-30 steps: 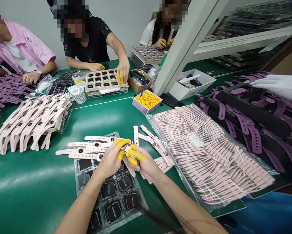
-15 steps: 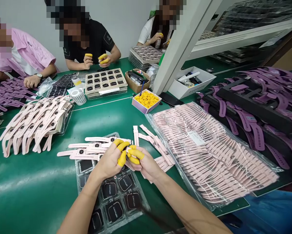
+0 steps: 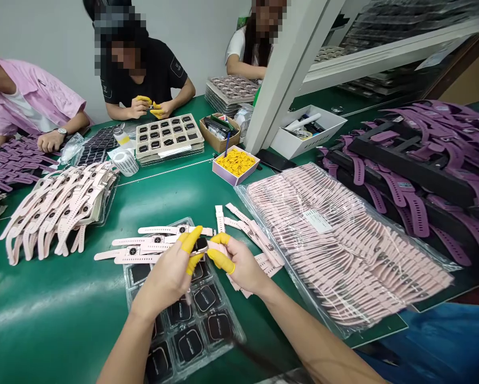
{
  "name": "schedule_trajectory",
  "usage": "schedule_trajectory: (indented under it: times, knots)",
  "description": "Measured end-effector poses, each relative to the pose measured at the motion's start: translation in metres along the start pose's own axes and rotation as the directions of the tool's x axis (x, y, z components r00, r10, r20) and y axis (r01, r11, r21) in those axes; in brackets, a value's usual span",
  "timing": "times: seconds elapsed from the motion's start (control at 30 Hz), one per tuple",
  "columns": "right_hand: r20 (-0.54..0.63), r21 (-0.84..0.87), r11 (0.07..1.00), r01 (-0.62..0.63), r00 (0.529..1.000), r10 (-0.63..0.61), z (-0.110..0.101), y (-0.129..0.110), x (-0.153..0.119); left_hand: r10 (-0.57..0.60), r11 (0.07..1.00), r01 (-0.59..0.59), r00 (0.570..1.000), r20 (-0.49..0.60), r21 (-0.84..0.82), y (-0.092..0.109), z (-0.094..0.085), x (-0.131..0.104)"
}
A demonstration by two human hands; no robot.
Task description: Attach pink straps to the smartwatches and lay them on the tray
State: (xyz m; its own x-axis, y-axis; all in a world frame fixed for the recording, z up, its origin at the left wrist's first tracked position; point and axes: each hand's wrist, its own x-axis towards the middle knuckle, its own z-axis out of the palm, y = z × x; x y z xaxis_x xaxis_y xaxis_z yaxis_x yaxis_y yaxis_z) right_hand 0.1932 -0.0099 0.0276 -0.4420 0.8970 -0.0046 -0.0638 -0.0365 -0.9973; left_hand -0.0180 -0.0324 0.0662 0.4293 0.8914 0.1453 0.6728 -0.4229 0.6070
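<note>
We had the small square watch with a pale pink frame and dark face [image 3: 200, 245] up in front of us, above the far part of a clear plastic moulded tray [image 3: 239, 333]. Our left hand [image 3: 167, 274] was pinching that watch between yellow-covered fingers, one above it and one below. Our right hand [image 3: 245, 265], its thumb and finger also in yellow covers, was pinching a pale pink strap [image 3: 218, 248] beside the watch's edge; whether the two were joined, we could not tell. Below our hands, the tray held dark, rounded-square pieces [image 3: 188, 344] in its compartments, while several pale pink strapped watches [image 3: 157, 240] lay across its far end, backs upward. Just beyond our right hand, loose pale pink straps [image 3: 259, 234] were scattered on the glossy green tabletop [image 3: 63, 309], near a large clear plastic bag [image 3: 319, 221] packed with rows of pink straps. Farther off we saw a small open box [image 3: 223, 176] of yellow finger covers [image 3: 236, 162]. A heap of pink-strapped watches [image 3: 59, 208] stood to our left, and across from us a co-worker in a black shirt [image 3: 159, 72] sat with yellow-covered fingers brought close together.
</note>
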Motion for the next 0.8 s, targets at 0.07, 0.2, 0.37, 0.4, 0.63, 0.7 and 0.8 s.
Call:
schedule_trajectory:
  times: [0.07,0.2,0.37,0.4,0.63,0.7,0.8]
  knots:
    - [0.051,-0.275,0.960,0.045,0.998,-0.032,-0.004,-0.002,-0.001,-0.044,0.987,0.048,0.999,-0.029,0.153,-0.004,-0.020,-0.010]
    - [0.180,-0.508,0.855,0.106,0.984,-0.015,-0.005,0.003,0.000,-0.092,0.899,0.078,0.996,0.013,0.431,-0.022,-0.056,-0.039]
    - [-0.041,-0.701,0.708,0.085,0.986,-0.160,-0.011,0.025,0.013,-0.349,0.902,0.289,0.926,0.146,0.321,-0.050,-0.081,-0.085]
    - [-0.108,-0.767,0.640,0.039,0.976,-0.189,-0.014,0.031,0.017,-0.420,0.889,0.363,0.888,0.185,0.278,-0.057,-0.083,-0.094]
    - [-0.224,-0.926,0.344,-0.153,0.958,-0.178,-0.026,0.060,0.043,-0.664,0.747,0.655,0.743,0.086,0.114,-0.093,-0.068,-0.108]
    - [-0.233,-0.932,0.321,-0.168,0.957,-0.175,-0.024,0.060,0.045,-0.665,0.745,0.659,0.746,0.037,0.106,-0.097,-0.062,-0.105]
    - [-0.263,-0.922,0.328,-0.204,0.954,-0.144,-0.023,0.058,0.044,-0.664,0.741,0.658,0.748,-0.004,0.133,-0.101,-0.059,-0.108]
